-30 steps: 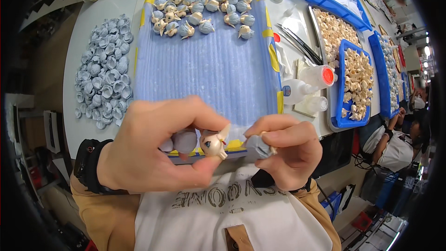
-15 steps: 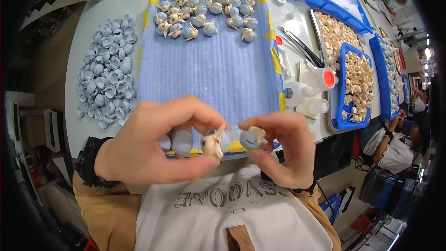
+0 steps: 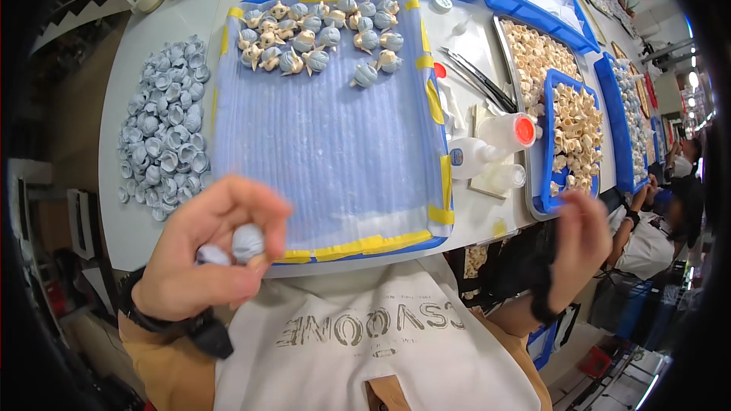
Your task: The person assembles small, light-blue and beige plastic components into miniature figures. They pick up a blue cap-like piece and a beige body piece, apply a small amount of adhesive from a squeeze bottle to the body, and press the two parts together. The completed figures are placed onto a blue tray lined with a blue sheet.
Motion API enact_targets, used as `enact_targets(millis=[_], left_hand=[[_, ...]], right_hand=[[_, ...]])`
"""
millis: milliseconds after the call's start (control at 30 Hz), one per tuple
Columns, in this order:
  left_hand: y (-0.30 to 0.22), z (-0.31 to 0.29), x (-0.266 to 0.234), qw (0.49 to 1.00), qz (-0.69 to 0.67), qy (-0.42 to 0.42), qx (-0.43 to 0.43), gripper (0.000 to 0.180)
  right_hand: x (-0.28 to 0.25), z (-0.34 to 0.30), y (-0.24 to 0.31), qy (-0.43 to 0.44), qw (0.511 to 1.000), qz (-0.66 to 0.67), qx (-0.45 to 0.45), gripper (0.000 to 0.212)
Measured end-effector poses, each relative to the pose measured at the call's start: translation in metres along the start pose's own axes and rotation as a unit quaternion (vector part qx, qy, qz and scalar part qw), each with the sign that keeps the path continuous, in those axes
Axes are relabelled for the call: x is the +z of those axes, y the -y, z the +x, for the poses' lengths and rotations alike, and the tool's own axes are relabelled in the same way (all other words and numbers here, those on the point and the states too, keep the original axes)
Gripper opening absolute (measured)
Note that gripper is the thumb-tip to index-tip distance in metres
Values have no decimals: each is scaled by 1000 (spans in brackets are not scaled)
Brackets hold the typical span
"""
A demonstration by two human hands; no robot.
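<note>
Two rounded grey-blue hair pieces [image 3: 248, 243] sit in the curled fingers of the left hand [image 3: 183, 266], by the near-left corner of the paper-lined tray [image 3: 327, 160]. Behind its yellow-taped near edge, bare lining stretches back to finished doll heads [image 3: 307, 39]. The right hand [image 3: 580, 243], raised and blurred, is near a small blue tray [image 3: 548, 154] of cream head parts [image 3: 577, 125]; I cannot tell whether it grips anything.
</note>
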State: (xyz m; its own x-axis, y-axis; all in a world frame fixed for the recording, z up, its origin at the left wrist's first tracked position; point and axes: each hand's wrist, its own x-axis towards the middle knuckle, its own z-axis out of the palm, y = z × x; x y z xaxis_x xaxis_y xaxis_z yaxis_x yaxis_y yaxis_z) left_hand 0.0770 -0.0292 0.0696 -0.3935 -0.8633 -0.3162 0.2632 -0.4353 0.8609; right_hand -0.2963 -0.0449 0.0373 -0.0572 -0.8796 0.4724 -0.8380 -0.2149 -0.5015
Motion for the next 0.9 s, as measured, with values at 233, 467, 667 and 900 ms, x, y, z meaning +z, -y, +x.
enact_targets(millis=[233,467,667,900], left_hand=[[39,-7,2,976,-192,-21,-99,33],[65,-6,2,986,-162,4,-47,41],[63,-3,9,988,-119,39,-94,37],[69,11,18,980,-63,178,-67,41]], right_hand=[[11,6,-104,73,979,-182,63,29],[17,11,-101,7,986,-130,104,22],[24,3,-25,-153,980,66,106,23],[78,-12,100,199,860,369,-291,29]])
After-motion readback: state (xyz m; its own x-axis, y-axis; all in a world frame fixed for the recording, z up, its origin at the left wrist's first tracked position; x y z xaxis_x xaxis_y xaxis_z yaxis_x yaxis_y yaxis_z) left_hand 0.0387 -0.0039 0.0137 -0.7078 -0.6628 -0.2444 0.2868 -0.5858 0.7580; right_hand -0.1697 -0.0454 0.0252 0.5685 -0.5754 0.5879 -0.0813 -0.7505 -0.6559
